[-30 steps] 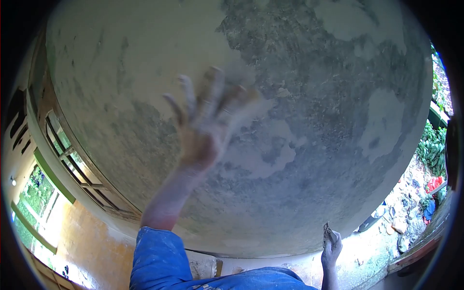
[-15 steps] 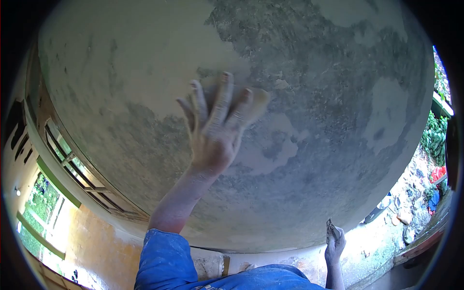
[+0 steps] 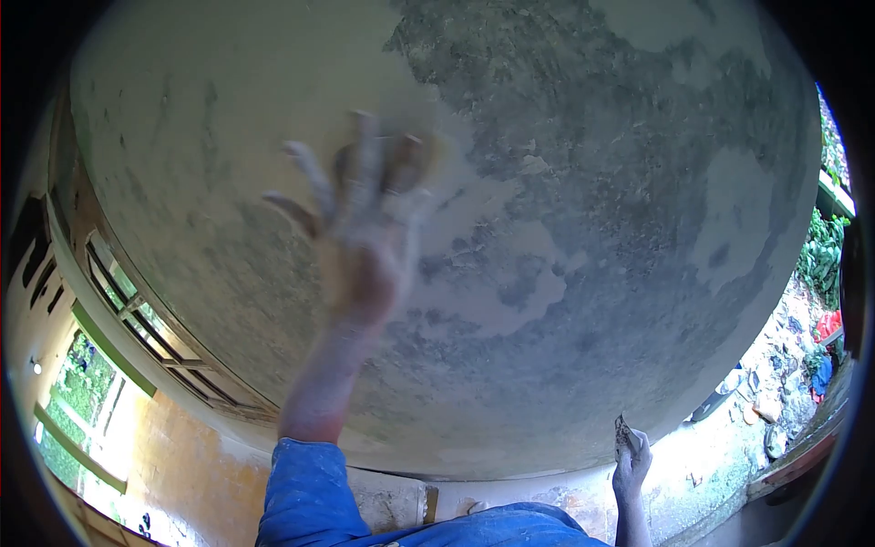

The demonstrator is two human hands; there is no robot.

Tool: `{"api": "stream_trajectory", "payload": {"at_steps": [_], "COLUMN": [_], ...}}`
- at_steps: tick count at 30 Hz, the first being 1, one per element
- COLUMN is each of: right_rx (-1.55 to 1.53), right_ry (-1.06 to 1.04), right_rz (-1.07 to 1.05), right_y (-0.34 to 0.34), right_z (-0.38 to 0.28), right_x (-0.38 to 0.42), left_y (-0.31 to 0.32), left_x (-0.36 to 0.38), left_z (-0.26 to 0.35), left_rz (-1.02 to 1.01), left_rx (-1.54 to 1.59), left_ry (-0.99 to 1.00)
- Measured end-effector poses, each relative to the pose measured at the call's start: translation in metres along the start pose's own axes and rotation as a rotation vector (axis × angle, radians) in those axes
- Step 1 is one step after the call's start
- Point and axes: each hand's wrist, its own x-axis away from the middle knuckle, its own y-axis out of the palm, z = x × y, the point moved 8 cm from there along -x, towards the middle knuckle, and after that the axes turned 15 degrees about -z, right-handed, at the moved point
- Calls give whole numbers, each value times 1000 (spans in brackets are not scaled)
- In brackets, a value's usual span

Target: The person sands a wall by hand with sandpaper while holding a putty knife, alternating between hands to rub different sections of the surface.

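My left hand point(image 3: 365, 246) reaches up against a large plastered surface point(image 3: 565, 201), its back towards me and its fingers spread. Motion blurs it. Under the fingers, on the thumb side, it presses a thin, flat, pale scraper point(image 3: 439, 157) to the surface; most of this tool is hidden by the hand or smeared. A smooth pale coat covers the upper left, while rough, dark grey patches show at the centre and right. Low on the right, my right hand point(image 3: 631, 463) is raised and closed around a small, dark, smeared thing point(image 3: 622, 428) that I cannot make out.
A wooden-framed window point(image 3: 137, 310) runs along the left edge of the surface. Beyond it is a yellowish wall point(image 3: 196, 456) with a bright opening. At right lie rubble point(image 3: 766, 406), plants point(image 3: 820, 255) and red and blue items. My blue sleeve point(image 3: 310, 492) shows below.
My left hand has swept left and slightly up across the surface with the scraper. The pale coat now covers some grey where it was. My right hand has stayed almost still.
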Motion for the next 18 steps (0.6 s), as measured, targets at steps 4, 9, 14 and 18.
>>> {"api": "stream_trajectory", "payload": {"at_steps": [4,9,14,18], "right_rx": [8,24,25,54], "right_ry": [7,18,-6,26], "right_rz": [-5,-7,20,-14], "right_y": [2,-1,-6,-6], "right_z": [5,-2,-3,8], "right_x": [0,-3,-1,-5], "left_y": [33,-2,19,-1], "left_x": [6,-8,5,-5], "left_z": [31,-6,24,-3], "left_rz": [-147,-53,-151,-93], "left_rx": [-156,-62,-46,-110], "left_ry": [118,50,141,62]}}
